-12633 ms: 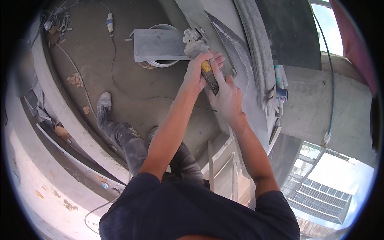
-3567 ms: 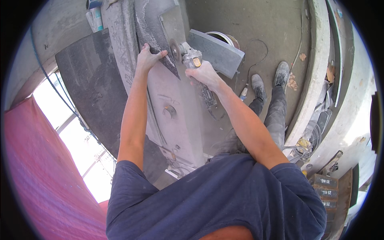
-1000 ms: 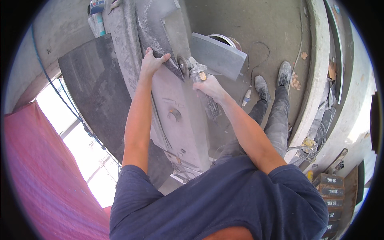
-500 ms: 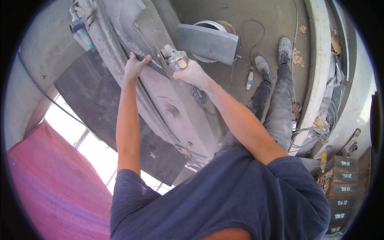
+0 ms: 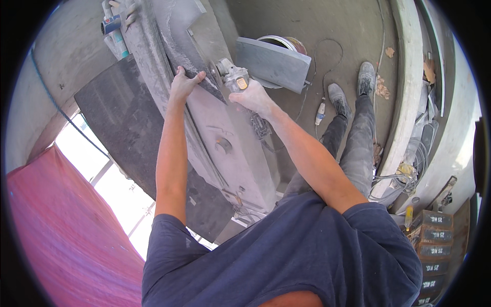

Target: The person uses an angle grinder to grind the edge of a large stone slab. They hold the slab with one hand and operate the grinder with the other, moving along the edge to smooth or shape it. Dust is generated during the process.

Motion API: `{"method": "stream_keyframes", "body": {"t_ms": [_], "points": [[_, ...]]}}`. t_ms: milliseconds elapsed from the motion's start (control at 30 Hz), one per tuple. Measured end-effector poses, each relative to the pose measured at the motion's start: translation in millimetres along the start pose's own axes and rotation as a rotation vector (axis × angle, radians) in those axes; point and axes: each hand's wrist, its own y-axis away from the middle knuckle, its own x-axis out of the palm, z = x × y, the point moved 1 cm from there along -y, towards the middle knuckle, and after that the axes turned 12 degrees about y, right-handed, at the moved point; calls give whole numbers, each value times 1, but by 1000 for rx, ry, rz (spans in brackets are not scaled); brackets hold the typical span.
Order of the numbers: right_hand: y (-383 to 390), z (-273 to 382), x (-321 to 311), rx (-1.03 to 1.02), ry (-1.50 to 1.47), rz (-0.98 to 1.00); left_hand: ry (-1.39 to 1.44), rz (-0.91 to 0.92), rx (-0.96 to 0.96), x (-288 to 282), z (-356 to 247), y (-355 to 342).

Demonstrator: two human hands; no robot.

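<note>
My right hand (image 5: 253, 98) is wrapped round the body of a dusty angle grinder (image 5: 236, 80). The grinder's head sits at the right edge of a dark grey stone slab (image 5: 190, 48), where its disc is hard to make out. On that slab lies my left hand (image 5: 185, 85), thumb spread away from the fingers, just left of the grinder. The slab rests on a long, dust-covered workbench (image 5: 232, 148). Pale dust streaks its upper face.
A grey stone piece (image 5: 273, 62) leans across a round bucket (image 5: 279, 41) beyond the grinder. A power cable with a plug connector (image 5: 320, 113) trails on the floor near my shoes. Left of the bench is a large dark board (image 5: 128, 112). Stacked weights (image 5: 434, 235) stand at right.
The whole view has shifted slightly, so the bench and floor things appear lower and farther right. Both hands keep nearly the same places on the slab and grinder.
</note>
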Motion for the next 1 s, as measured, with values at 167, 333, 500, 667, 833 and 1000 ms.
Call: {"method": "stream_keyframes", "body": {"t_ms": [167, 333, 500, 667, 833, 1000], "points": [[2, -2, 0, -35, 60, -1, 11, 0, 14, 1, 2, -2], [9, 0, 2, -77, -10, -35, -9, -12, 19, 4, 6, -4], [0, 6, 1, -65, 6, -19, -16, -17, 7, 4, 8, -4], [-2, 4, 0, -57, 36, -17, -27, -11, 23, 3, 6, -4], [1, 2, 0, -55, -2, -24, -34, -8, 31, 2, 4, -4], [-1, -3, 1, -45, 7, -24, -31, -8, 5, 2, 4, -4]]}}
